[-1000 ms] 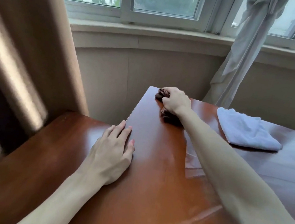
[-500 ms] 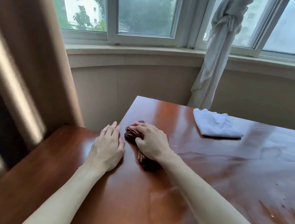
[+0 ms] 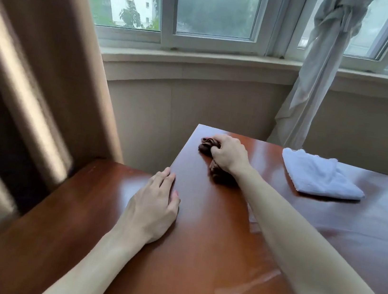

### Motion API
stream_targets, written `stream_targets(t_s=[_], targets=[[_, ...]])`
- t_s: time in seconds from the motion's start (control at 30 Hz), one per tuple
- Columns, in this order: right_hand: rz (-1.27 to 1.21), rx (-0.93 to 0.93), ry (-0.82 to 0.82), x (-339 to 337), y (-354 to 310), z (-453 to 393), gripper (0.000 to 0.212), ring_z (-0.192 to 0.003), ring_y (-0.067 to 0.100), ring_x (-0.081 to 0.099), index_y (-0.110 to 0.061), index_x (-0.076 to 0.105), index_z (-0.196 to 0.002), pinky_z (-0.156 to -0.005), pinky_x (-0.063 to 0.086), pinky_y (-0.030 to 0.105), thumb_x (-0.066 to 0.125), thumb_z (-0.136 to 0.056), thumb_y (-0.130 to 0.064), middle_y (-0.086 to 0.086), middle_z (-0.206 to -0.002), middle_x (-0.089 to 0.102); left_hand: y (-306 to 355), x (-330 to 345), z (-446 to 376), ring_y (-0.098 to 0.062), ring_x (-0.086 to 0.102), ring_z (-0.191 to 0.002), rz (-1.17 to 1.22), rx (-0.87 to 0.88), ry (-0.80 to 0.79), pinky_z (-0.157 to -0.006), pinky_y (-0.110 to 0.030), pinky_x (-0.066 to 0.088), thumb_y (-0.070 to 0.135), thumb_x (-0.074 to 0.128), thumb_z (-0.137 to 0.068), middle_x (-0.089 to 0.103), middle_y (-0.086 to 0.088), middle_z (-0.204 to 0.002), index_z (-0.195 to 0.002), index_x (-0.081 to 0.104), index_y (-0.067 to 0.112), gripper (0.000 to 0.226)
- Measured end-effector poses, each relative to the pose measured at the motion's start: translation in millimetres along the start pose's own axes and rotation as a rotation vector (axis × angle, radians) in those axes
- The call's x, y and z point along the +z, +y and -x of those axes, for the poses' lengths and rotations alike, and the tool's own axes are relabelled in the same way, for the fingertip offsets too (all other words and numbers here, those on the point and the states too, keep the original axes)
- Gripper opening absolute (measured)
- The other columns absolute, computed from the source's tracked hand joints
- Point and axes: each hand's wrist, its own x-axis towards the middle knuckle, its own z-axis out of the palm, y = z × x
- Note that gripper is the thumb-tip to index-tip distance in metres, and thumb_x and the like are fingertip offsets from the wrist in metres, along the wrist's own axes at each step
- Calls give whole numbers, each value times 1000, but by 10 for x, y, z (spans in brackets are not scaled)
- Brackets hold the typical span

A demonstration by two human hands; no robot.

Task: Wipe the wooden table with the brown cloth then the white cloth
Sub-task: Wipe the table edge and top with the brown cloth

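Observation:
My right hand (image 3: 230,155) grips a bunched brown cloth (image 3: 207,145) and presses it onto the glossy wooden table (image 3: 212,236) near its far left corner. Part of the cloth shows in front of my knuckles and part under my wrist. My left hand (image 3: 154,206) lies flat on the table by its left edge, fingers straight, holding nothing. A folded white cloth (image 3: 318,175) rests on the table at the far right, apart from both hands.
A lower wooden surface (image 3: 60,205) adjoins the table on the left. A beige curtain (image 3: 33,62) hangs at left, and a tied white curtain (image 3: 318,72) hangs behind the table below the window sill (image 3: 199,63). Damp streaks shine on the tabletop near me.
My right hand pulled the brown cloth back toward my left hand, then pushed it out again to the far left corner. My left hand stayed flat in place.

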Motion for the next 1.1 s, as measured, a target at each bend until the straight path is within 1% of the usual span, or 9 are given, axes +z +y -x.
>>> stream_targets(t_s=[0.17,0.3,0.4,0.53,0.7,0.77,0.83,0.93,1.1], targets=[[0,4,41,101,46,-770,45,-116,30,61,-37,71,-120,-89,47,35,52,-84,-18,-2,-127,69,-4,13,-6,0,10,-151,-42,13,47,-114,-12,1,36,29,-103,17,15,-165,-157,29,26,55],[5,5,26,120,-1,-878,48,-118,30,61,-38,70,-124,-90,46,33,52,-85,-17,-2,-131,67,-25,14,-16,2,10,-151,-29,1,41,-116,-13,6,36,31,-103,16,17,-165,-157,29,29,55],[28,-53,10,80,-120,-511,48,-126,28,56,-32,67,-132,-94,43,31,52,-89,-15,-4,-140,62,-1,-17,-8,-1,12,-151,-7,-21,7,-120,-21,14,34,35,-103,17,15,-165,-157,31,28,54],[11,-192,-31,9,-356,308,50,-131,19,52,-29,69,-131,-92,37,26,54,-88,-10,-8,-141,62,35,-26,18,-9,16,-152,-60,-27,-12,-122,-31,19,41,24,-93,26,7,-164,-153,39,23,64],[-6,-281,-60,-71,-473,1303,52,-141,8,40,-32,65,-136,-107,29,20,55,-89,-12,-13,-148,55,93,-102,96,-19,18,-153,-132,-66,20,-121,-38,19,39,32,-100,32,-1,-162,-146,45,20,52],[-9,-292,-72,-79,-447,1560,52,-142,6,37,-35,63,-137,-111,27,20,55,-90,-15,-16,-149,53,114,-135,133,-22,21,-152,-146,-75,12,-120,-39,20,42,25,-95,36,-3,-160,-143,48,19,58],[-37,-296,-98,-99,-390,1688,53,-141,6,40,-40,64,-135,-115,30,26,54,-88,-18,-20,-147,54,116,-137,155,-22,22,-151,-148,-68,12,-120,-41,20,42,21,-89,37,-3,-159,-140,50,19,63],[-83,-293,-104,-137,-276,1545,53,-133,6,49,-43,68,-127,-107,45,35,51,-81,-23,-25,-139,59,87,-104,143,-19,20,-152,-173,-57,37,-121,-46,17,47,18,-89,33,1,-161,-145,45,21,68],[-43,-207,-62,-116,-106,631,48,-123,14,56,-43,68,-122,-92,48,37,53,-84,-19,-25,-134,61,34,-23,65,-11,12,-153,-100,-50,97,-124,-42,14,57,6,-83,24,10,-164,-153,36,27,83]])
